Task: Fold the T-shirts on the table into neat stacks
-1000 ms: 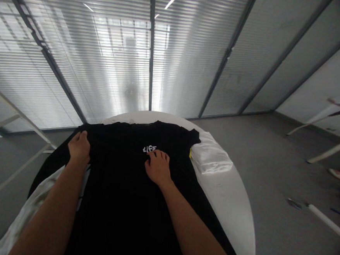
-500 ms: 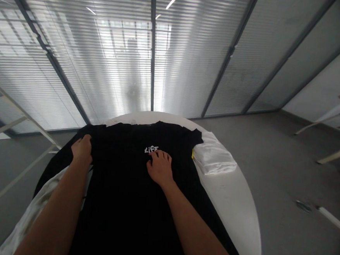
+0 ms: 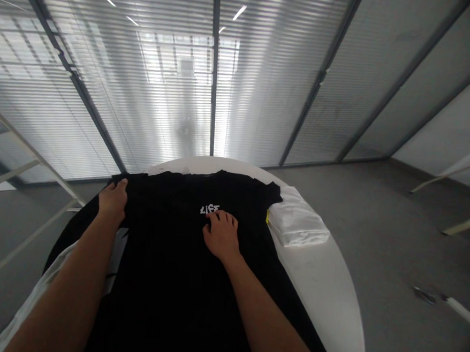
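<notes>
A black T-shirt [image 3: 172, 268] with small white lettering on the chest lies spread over a white round table [image 3: 331, 290]. My left hand [image 3: 113, 202] is closed on the shirt's left shoulder edge, by the sleeve that hangs off the table. My right hand [image 3: 222, 234] lies flat on the chest just below the lettering, fingers spread.
A folded white garment [image 3: 299, 226] sits on the table right of the shirt, with a yellow tag at its edge. White cloth [image 3: 42, 291] shows under the shirt at the left. Glass walls with blinds stand behind. A white frame [image 3: 18, 166] is at the left, table legs at far right.
My left hand has slid slightly up and outward along the shirt's shoulder. My right hand stays on the chest. The view has shifted a little.
</notes>
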`<move>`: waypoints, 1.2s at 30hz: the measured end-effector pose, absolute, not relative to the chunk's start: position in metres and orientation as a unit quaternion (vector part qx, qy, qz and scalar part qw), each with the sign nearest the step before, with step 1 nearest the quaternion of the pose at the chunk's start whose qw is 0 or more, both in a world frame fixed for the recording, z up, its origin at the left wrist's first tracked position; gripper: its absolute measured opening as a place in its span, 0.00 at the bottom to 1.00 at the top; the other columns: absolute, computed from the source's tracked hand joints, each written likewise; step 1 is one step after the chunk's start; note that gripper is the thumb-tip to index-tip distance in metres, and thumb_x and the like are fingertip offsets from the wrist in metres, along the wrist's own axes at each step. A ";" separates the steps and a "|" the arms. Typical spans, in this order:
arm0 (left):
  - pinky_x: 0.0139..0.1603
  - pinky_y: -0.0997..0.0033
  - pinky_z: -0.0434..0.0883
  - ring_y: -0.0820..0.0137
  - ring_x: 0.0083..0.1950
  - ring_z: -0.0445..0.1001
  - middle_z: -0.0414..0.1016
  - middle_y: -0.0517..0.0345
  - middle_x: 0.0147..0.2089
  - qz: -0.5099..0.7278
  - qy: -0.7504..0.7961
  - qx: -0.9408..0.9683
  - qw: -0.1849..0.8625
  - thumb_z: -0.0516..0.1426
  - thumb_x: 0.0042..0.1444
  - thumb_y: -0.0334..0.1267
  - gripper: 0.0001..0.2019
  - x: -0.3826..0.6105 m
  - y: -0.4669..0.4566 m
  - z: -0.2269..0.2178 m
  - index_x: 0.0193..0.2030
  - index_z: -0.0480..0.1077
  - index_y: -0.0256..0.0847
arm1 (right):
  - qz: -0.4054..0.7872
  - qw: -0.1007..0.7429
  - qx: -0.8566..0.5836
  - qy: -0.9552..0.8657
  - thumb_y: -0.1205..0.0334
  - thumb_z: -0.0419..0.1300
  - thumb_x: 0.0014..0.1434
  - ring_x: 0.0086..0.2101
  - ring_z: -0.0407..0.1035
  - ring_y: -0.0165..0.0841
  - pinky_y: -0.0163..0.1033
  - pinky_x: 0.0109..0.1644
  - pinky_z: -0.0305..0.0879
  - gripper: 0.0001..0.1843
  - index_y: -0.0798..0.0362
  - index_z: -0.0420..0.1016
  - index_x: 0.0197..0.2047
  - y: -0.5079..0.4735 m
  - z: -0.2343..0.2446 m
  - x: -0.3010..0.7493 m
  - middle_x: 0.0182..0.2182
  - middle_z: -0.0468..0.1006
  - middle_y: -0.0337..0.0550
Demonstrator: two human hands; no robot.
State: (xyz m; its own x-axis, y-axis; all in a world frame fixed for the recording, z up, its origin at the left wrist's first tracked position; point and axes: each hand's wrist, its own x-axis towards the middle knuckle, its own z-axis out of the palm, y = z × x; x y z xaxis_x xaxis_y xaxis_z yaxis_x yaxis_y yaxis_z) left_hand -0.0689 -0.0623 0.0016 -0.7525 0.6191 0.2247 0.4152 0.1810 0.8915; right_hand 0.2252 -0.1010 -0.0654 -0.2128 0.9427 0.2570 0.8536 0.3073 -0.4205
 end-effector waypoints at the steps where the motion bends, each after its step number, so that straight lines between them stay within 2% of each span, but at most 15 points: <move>1: 0.26 0.70 0.66 0.70 0.24 0.66 0.64 0.62 0.20 0.534 0.769 0.340 0.091 0.52 0.54 0.43 0.11 -0.070 -0.057 0.006 0.29 0.68 0.38 | 0.095 0.236 -0.580 -0.774 0.58 0.54 0.62 0.56 0.58 0.42 0.53 0.62 0.47 0.16 0.46 0.71 0.53 -0.101 -0.065 0.225 0.53 0.69 0.47; 4: 0.28 0.69 0.65 0.69 0.27 0.66 0.63 0.61 0.19 0.491 0.788 0.367 0.065 0.56 0.51 0.44 0.11 -0.065 -0.041 0.025 0.25 0.68 0.38 | 0.095 0.240 -0.579 -0.773 0.59 0.54 0.62 0.56 0.59 0.41 0.52 0.62 0.47 0.16 0.46 0.72 0.53 -0.101 -0.066 0.226 0.53 0.69 0.47; 7: 0.31 0.69 0.66 0.67 0.30 0.69 0.68 0.58 0.22 0.422 0.780 0.457 0.065 0.58 0.49 0.43 0.11 -0.037 -0.030 0.049 0.26 0.71 0.37 | 0.096 0.250 -0.578 -0.771 0.59 0.55 0.61 0.55 0.59 0.41 0.51 0.62 0.48 0.16 0.46 0.72 0.52 -0.101 -0.066 0.226 0.53 0.70 0.46; 10: 0.32 0.70 0.69 0.67 0.33 0.74 0.77 0.54 0.35 0.282 0.694 0.614 0.247 0.55 0.54 0.50 0.18 0.000 -0.028 0.064 0.41 0.76 0.38 | 0.093 0.256 -0.579 -0.769 0.60 0.55 0.60 0.55 0.59 0.41 0.51 0.61 0.48 0.17 0.46 0.72 0.52 -0.101 -0.066 0.226 0.52 0.70 0.46; 12: 0.33 0.68 0.71 0.66 0.35 0.76 0.79 0.51 0.42 0.217 0.657 0.649 0.316 0.49 0.59 0.57 0.26 0.018 -0.028 0.061 0.50 0.74 0.40 | 0.095 0.255 -0.581 -0.767 0.61 0.55 0.59 0.54 0.59 0.41 0.50 0.61 0.48 0.17 0.46 0.72 0.52 -0.101 -0.066 0.226 0.52 0.70 0.46; 13: 0.35 0.66 0.72 0.64 0.37 0.76 0.79 0.49 0.43 0.206 0.658 0.655 0.310 0.46 0.60 0.58 0.28 0.023 -0.028 0.055 0.51 0.73 0.40 | 0.098 0.253 -0.582 -0.766 0.61 0.55 0.59 0.54 0.60 0.41 0.50 0.61 0.48 0.17 0.46 0.72 0.52 -0.101 -0.066 0.227 0.52 0.70 0.46; 15: 0.43 0.62 0.73 0.60 0.44 0.76 0.78 0.46 0.46 0.201 0.679 0.671 0.220 0.43 0.62 0.56 0.28 0.024 -0.030 0.033 0.51 0.74 0.38 | 0.105 0.249 -0.582 -0.767 0.61 0.55 0.60 0.54 0.59 0.41 0.50 0.62 0.47 0.16 0.46 0.72 0.52 -0.101 -0.065 0.227 0.52 0.70 0.46; 17: 0.56 0.57 0.67 0.56 0.56 0.71 0.74 0.44 0.54 0.171 0.684 0.700 0.111 0.44 0.63 0.51 0.25 0.018 -0.036 0.004 0.53 0.73 0.38 | 0.105 0.250 -0.579 -0.769 0.61 0.55 0.60 0.54 0.59 0.41 0.49 0.62 0.46 0.16 0.46 0.72 0.51 -0.100 -0.065 0.227 0.52 0.71 0.46; 18: 0.60 0.55 0.63 0.55 0.60 0.68 0.71 0.43 0.58 0.133 0.680 0.718 0.060 0.44 0.64 0.50 0.25 0.014 -0.040 -0.012 0.58 0.70 0.38 | 0.104 0.253 -0.578 -0.769 0.61 0.55 0.60 0.54 0.60 0.41 0.49 0.62 0.46 0.16 0.46 0.73 0.51 -0.100 -0.065 0.227 0.52 0.71 0.46; 21: 0.65 0.51 0.56 0.52 0.68 0.58 0.59 0.44 0.68 0.044 0.673 0.738 -0.016 0.46 0.63 0.51 0.28 0.001 -0.055 -0.046 0.66 0.63 0.42 | 0.099 0.262 -0.578 -0.767 0.61 0.55 0.60 0.54 0.60 0.41 0.50 0.62 0.46 0.16 0.46 0.73 0.51 -0.101 -0.065 0.227 0.51 0.71 0.46; 23: 0.64 0.51 0.56 0.51 0.68 0.57 0.58 0.44 0.69 0.039 0.694 0.717 -0.050 0.46 0.63 0.49 0.28 -0.002 -0.060 -0.052 0.67 0.61 0.43 | 0.098 0.259 -0.576 -0.769 0.61 0.54 0.60 0.54 0.60 0.42 0.50 0.62 0.46 0.16 0.47 0.73 0.51 -0.101 -0.065 0.227 0.51 0.71 0.47; 25: 0.59 0.50 0.60 0.49 0.64 0.61 0.64 0.42 0.64 0.049 0.726 0.684 -0.062 0.45 0.63 0.48 0.27 -0.001 -0.058 -0.046 0.67 0.61 0.46 | 0.098 0.253 -0.576 -0.771 0.61 0.54 0.60 0.54 0.60 0.41 0.50 0.62 0.46 0.16 0.47 0.73 0.52 -0.101 -0.064 0.226 0.52 0.71 0.47; 27: 0.55 0.48 0.62 0.47 0.60 0.64 0.68 0.41 0.60 0.055 0.744 0.662 -0.071 0.45 0.63 0.49 0.27 0.003 -0.049 -0.034 0.67 0.61 0.48 | 0.098 0.252 -0.577 -0.771 0.61 0.54 0.60 0.54 0.60 0.41 0.50 0.62 0.46 0.16 0.47 0.73 0.51 -0.101 -0.063 0.226 0.52 0.71 0.47; 30: 0.55 0.47 0.61 0.45 0.59 0.63 0.68 0.39 0.58 0.061 0.735 0.668 -0.096 0.45 0.62 0.53 0.28 0.013 -0.028 -0.018 0.66 0.61 0.47 | 0.098 0.256 -0.579 -0.768 0.62 0.55 0.60 0.54 0.60 0.42 0.50 0.62 0.46 0.16 0.47 0.73 0.51 -0.102 -0.061 0.226 0.52 0.71 0.47; 36: 0.54 0.45 0.61 0.45 0.60 0.64 0.69 0.39 0.59 0.008 0.694 0.719 -0.037 0.47 0.62 0.54 0.29 0.027 0.018 -0.016 0.67 0.60 0.47 | 0.094 0.256 -0.583 -0.765 0.61 0.55 0.59 0.54 0.60 0.42 0.51 0.62 0.46 0.16 0.46 0.73 0.51 -0.102 -0.061 0.226 0.51 0.71 0.47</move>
